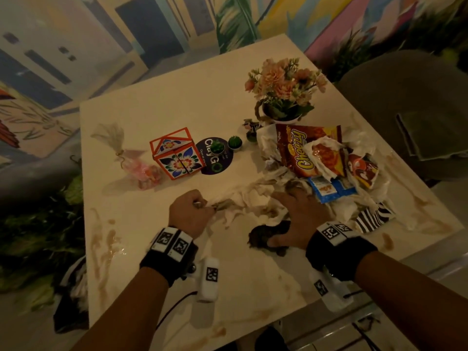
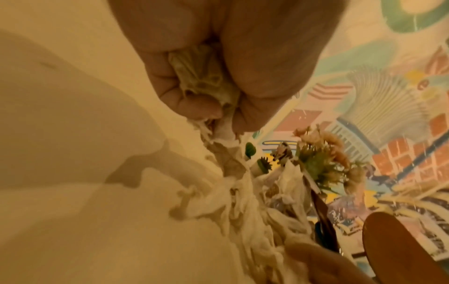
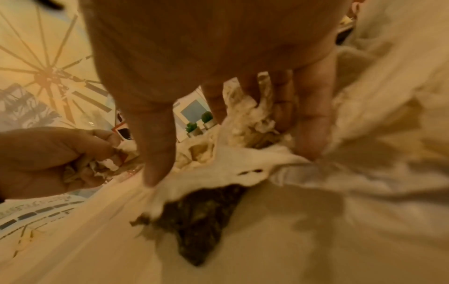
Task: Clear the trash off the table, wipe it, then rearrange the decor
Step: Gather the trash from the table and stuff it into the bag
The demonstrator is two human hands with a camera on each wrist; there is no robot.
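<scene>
Gathering trash, the left hand (image 1: 190, 211) clenches a soiled tissue wad (image 2: 204, 76) beside the orange box (image 1: 177, 154), while the right hand (image 1: 301, 216), fingers spread, presses the tissue pile (image 1: 253, 201) together.

Three small potted cacti (image 1: 234, 142), one flower pot (image 1: 283, 115), two hands (image 1: 190, 214).

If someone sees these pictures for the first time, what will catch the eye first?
First, the pile of trash at the table's right side: the orange Cheezy bag on crumpled tissues. Both hands work at its near edge; the left hand grips a stained tissue, the right hand presses down with spread fingers. Behind stands the flower pot.
</scene>
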